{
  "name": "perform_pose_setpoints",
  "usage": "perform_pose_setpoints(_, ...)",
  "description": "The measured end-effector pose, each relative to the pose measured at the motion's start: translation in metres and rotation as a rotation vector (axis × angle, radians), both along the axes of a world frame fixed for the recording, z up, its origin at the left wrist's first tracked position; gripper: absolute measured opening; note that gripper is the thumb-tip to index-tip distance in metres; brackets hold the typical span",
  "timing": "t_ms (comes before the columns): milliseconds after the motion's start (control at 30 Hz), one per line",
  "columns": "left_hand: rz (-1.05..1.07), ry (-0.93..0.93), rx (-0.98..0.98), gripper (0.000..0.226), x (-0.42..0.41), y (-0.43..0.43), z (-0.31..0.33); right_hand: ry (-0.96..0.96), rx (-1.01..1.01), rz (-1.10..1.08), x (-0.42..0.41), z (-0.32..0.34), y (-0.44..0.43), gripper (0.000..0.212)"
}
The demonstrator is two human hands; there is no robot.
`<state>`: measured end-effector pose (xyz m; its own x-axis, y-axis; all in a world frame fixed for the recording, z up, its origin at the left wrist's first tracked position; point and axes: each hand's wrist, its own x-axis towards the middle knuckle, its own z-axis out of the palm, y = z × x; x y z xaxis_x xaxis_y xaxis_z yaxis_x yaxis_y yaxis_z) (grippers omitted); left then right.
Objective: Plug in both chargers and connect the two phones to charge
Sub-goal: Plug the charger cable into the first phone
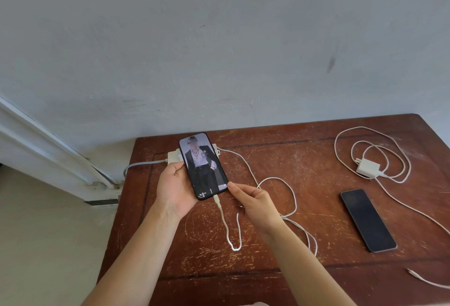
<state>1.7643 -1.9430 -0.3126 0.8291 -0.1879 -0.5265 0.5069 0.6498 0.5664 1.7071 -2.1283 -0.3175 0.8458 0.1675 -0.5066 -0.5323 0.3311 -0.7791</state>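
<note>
My left hand (173, 187) holds a phone with a lit screen (203, 165) above the table. A white cable (275, 181) is plugged into the phone's bottom port and loops across the table back to a white power strip (173, 156), mostly hidden behind the phone. My right hand (255, 202) touches the phone's lower right corner with its fingertips. A second phone (367, 220), screen dark, lies flat at the right. A white charger brick (367, 167) with its coiled cable lies unplugged at the back right; that cable's free end (414, 273) rests near the front right edge.
The worn red-brown wooden table (280, 269) stands against a grey wall. The strip's grey cord (141, 165) runs off the table's left edge toward the floor. A white frame (48, 150) slants along the wall at the left.
</note>
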Motion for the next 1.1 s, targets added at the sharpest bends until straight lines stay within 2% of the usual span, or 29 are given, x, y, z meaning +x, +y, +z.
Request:
perform_pose_setpoints(500, 0.04, 0.001, 0.007, 0.033, -0.007, -0.004, -0.011, 0.029, -0.046, -0.01, 0.006, -0.013, -0.003, 0.018)
perform_pose_setpoints(633, 0.037, 0.033, 0.033, 0.036, -0.007, -0.003, -0.014, 0.038, -0.07, 0.002, 0.007, -0.017, -0.002, 0.018)
perform_pose_setpoints(900, 0.014, 0.036, 0.154, 0.035, -0.006, 0.004, -0.022, 0.055, -0.093, 0.023, 0.01, -0.028, 0.002, 0.017)
perform_pose_setpoints(1100, 0.019, 0.068, 0.263, 0.033, -0.005, 0.01, -0.04, 0.081, -0.183, 0.062, 0.012, -0.053, 0.007, 0.019)
